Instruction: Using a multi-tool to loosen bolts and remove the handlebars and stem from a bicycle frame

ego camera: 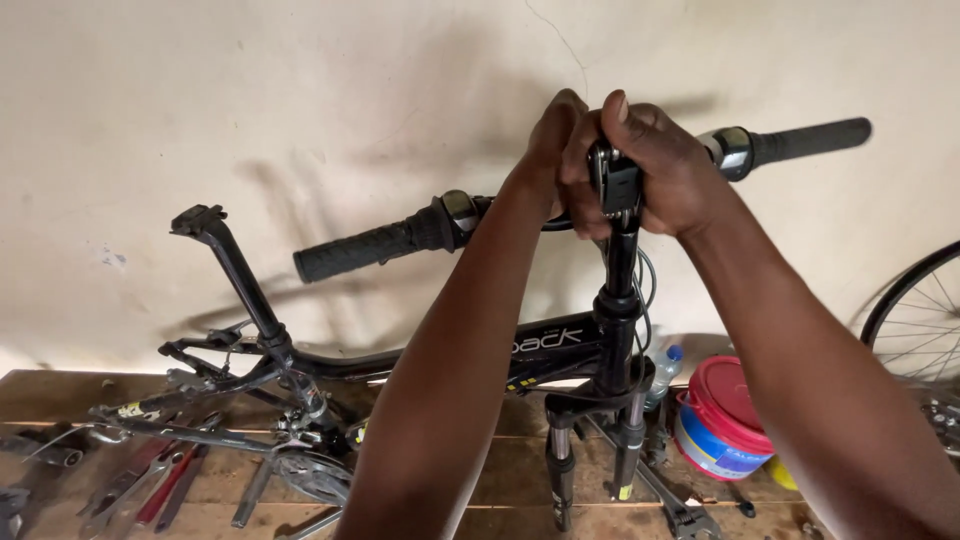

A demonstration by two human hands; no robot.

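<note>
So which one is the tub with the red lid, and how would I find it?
Start at the black bike frame standing on the wooden bench against the pale wall. Follow it right, past the front fork, to the spot below the right forearm. The tub lies tipped there: round, with a red lid and a blue band, the only brightly coloured thing among dark metal tools.

Open air by the wall up high, a crowded table below.

Both sides of the handlebar (560,205) along the wall (250,90) lie open; lower down, the bike frame (400,360) and fork (590,440) block the table (60,385) middle, tools (150,480) crowd its left edge, a red-lidded tub (725,415) and wheel (915,315) its right.
</note>
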